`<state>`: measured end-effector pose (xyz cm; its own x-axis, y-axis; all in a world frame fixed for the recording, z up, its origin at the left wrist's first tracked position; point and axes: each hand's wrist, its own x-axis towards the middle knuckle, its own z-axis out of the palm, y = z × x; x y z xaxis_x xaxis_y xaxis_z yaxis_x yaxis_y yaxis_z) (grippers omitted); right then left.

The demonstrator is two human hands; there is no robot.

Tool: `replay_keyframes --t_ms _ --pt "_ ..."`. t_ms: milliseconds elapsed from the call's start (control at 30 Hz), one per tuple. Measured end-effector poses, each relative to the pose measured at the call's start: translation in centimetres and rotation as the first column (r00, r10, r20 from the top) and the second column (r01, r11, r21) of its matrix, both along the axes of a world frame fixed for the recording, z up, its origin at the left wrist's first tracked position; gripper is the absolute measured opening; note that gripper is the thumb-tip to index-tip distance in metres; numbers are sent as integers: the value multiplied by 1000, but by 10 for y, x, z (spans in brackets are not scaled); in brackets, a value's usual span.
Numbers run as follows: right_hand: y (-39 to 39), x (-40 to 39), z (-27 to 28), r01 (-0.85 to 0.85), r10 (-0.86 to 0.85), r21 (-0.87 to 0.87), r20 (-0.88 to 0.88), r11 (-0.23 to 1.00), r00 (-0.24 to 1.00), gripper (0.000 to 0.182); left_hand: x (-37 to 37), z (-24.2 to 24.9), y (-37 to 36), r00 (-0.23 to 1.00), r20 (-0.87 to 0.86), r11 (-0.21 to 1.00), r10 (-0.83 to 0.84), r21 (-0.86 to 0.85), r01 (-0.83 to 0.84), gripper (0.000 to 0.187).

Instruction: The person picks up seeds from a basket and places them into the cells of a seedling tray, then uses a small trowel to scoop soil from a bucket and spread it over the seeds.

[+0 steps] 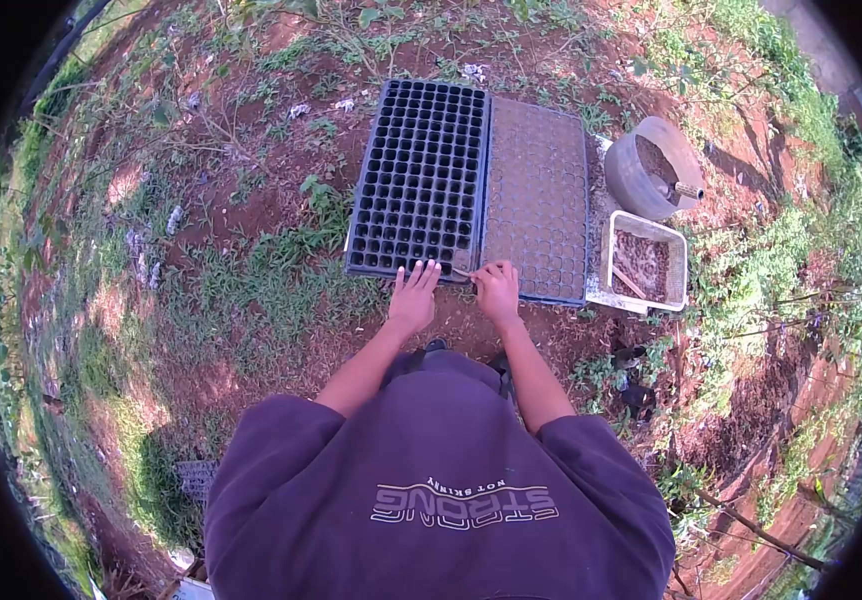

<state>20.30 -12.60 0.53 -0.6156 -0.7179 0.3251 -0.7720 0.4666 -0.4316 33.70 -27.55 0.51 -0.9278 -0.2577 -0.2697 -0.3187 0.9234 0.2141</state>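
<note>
The left hand lies flat, fingers extended, on the near edge of the black cell tray. The right hand pinches a thin stick-like piece at that tray's near-right corner. A soil-filled tray adjoins on the right.

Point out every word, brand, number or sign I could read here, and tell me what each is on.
"STRONG": large letters on the dark shirt.
"NOT SKINNY": smaller letters, also on the shirt.
I can read nothing on the empty-celled tray, soil-filled tray, bucket or basin; any small marks there are too tiny to make out.
</note>
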Motion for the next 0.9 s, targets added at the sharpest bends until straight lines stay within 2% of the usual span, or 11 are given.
replay_keyframes --t_ms 133,167,233,367,433,467,533,667,733,867,900 --pt "-1 2 0 180 -180 -23 -15 983 984 5 0 2 1 1000 -2 1000 16 18 -16 66" --pt "-1 2 0 181 -181 -24 -17 983 983 5 0 3 1 1000 5 1000 20 22 -20 66" --pt "1 2 2 57 -58 -37 -27 998 998 5 -1 4 2 1000 9 999 23 22 -23 66" --pt "-2 4 -1 -48 46 -43 -37 998 998 6 0 0 2 999 -38 1000 17 5 -17 67" --pt "-2 8 -3 97 -97 -1 -27 995 995 8 1 -1 2 999 -44 1000 19 6 -19 67" --pt "-2 9 -3 97 -97 -2 -27 995 995 8 1 -1 2 999 -50 1000 19 6 -19 67" --pt "-1 11 -5 276 -276 -18 -20 961 961 10 1 0 2 999 -43 1000 20 8 -20 67" --pt "-3 12 -4 225 -227 -54 -23 973 974 10 0 0 2 999 -24 1000 22 14 -21 67" --pt "-5 12 -3 90 -93 -59 -38 994 995 9 0 0 1 1000 -18 1000 19 12 -19 67" --pt "-6 15 -4 135 -137 -36 -45 990 990 10 0 4 1 1000 4 1000 20 21 -20 68" --pt "-6 16 -4 242 -242 -2 -6 970 970 10 0 4 1 1000 3 1000 20 20 -20 68"
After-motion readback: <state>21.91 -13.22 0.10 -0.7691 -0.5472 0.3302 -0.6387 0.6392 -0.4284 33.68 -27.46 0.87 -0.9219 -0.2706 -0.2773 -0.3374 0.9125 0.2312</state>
